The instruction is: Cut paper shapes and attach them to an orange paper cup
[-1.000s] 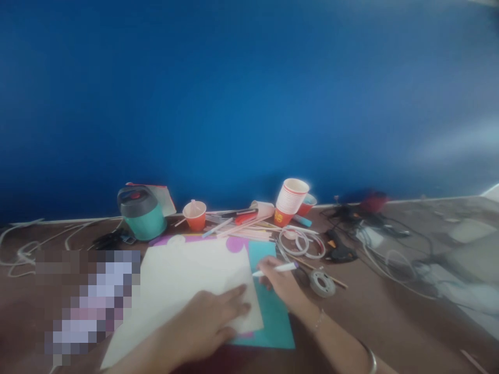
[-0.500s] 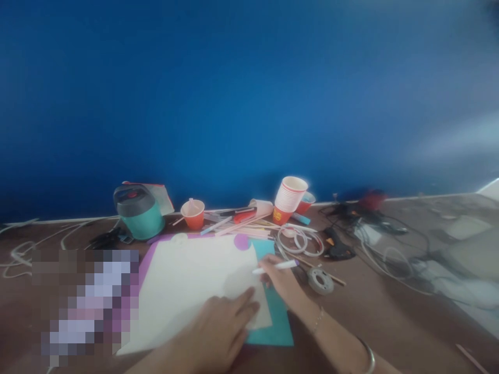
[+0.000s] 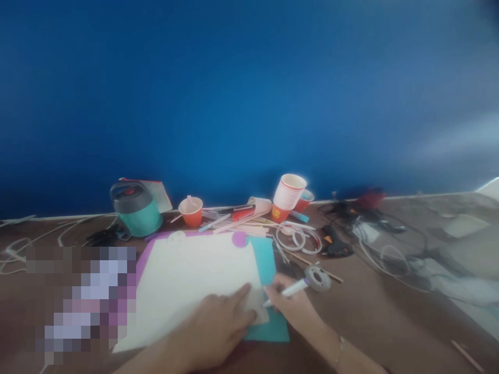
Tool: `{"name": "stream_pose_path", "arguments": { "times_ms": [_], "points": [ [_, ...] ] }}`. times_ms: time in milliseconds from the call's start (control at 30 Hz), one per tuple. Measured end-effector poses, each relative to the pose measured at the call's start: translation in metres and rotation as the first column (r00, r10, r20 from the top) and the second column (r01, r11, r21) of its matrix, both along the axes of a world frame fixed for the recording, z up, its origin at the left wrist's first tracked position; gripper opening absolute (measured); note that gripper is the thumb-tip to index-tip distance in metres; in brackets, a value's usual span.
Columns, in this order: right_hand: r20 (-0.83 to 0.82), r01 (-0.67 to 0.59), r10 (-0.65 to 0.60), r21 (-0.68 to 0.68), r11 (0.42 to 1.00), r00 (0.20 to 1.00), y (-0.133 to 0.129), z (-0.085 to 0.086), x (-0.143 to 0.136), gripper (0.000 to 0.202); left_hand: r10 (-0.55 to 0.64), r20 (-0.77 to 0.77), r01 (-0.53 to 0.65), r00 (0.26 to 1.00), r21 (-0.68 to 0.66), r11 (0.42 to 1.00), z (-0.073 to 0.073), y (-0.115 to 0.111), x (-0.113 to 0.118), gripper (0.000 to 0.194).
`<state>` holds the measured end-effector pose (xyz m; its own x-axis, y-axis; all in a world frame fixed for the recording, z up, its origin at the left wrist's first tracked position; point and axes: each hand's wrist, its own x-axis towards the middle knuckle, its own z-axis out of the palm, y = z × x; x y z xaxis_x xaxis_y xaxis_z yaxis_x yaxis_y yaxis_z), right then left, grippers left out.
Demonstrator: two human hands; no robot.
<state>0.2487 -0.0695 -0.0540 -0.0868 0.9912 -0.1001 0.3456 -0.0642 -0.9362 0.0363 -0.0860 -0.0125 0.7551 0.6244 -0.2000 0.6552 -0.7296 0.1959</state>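
Observation:
A large white sheet [image 3: 187, 280] lies over a teal sheet [image 3: 273, 330] on the right and a purple sheet [image 3: 146, 254] on the left. My left hand [image 3: 222, 322] rests flat on the white sheet's lower right part, fingers spread, holding nothing. In my right hand [image 3: 290, 301] is a white marker [image 3: 294, 288], gripped near its tip, which points at the right edge of the white sheet. A purple disc [image 3: 239, 239] and a pale disc [image 3: 176, 238] sit along the sheet's top edge.
Behind the sheets are a teal jug [image 3: 138, 215], an orange cup [image 3: 191, 212], stacked paper cups [image 3: 288, 197] and straws [image 3: 241, 225]. To the right lie white rings [image 3: 298, 238], a tape roll [image 3: 318, 278], a glue gun [image 3: 336, 244] and cables. A blurred patch covers the left.
My right hand has moved down along the white sheet's right edge with the marker, which now tilts more steeply. My left hand stays on the sheet, its index finger stretched out further.

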Motion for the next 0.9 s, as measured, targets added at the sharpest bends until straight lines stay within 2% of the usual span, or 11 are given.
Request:
{"name": "stream_pose_path", "arguments": {
  "times_ms": [167, 367, 633, 900],
  "points": [
    [0.108, -0.002, -0.009, 0.101, 0.995, 0.994, -0.0015, -0.0098, 0.0024, 0.024, -0.002, -0.002, 0.002, 1.0, 0.014, 1.0, -0.0017, -0.0013, -0.0015, 0.034],
    [0.228, -0.07, 0.037, 0.136, 0.988, 0.973, -0.0055, -0.0117, 0.0024, 0.026, -0.022, 0.065, 0.024, 0.998, -0.027, 0.999, 0.0011, -0.0009, -0.0007, 0.033],
    [0.246, -0.076, 0.039, 0.145, 0.986, 0.968, -0.005, -0.0084, 0.0009, 0.026, -0.033, 0.08, 0.036, 0.996, -0.034, 0.999, 0.0005, 0.0009, -0.0015, 0.033],
    [0.221, -0.082, 0.053, 0.122, 0.989, 0.974, -0.0046, -0.008, 0.0004, 0.024, -0.085, 0.071, 0.083, 0.994, 0.031, 0.996, -0.0031, 0.0023, -0.0022, 0.031]
  ]
}}
